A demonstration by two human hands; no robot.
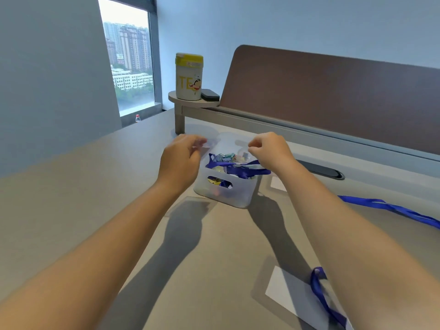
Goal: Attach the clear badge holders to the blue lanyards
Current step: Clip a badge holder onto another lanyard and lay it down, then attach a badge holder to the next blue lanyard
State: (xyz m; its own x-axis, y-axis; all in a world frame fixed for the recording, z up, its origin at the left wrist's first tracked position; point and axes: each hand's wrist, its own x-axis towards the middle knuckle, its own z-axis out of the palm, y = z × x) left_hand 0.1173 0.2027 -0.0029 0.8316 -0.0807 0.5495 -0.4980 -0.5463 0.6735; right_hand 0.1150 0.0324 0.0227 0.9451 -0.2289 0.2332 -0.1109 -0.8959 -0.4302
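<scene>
A translucent white basket [226, 189] stands mid-table, holding blue lanyards [240, 166] and small colourful clips. Both my hands hover over its far rim. My left hand [181, 158] pinches one edge of a clear badge holder [221, 142], which is faint and blurred. My right hand [269, 151] is pinched shut at the holder's other edge. Near my right forearm lies a badge holder with a white card [285, 294] with a blue lanyard [320, 291] on it. An empty clear holder [190, 206] lies flat in front of the basket.
Another blue lanyard [390, 208] trails off the right side of the table. A card holder [277, 183] lies right of the basket. Behind are a brown divider panel [333, 98], a black cable slot [321, 171], and a yellow-lidded canister [189, 77] on a small shelf.
</scene>
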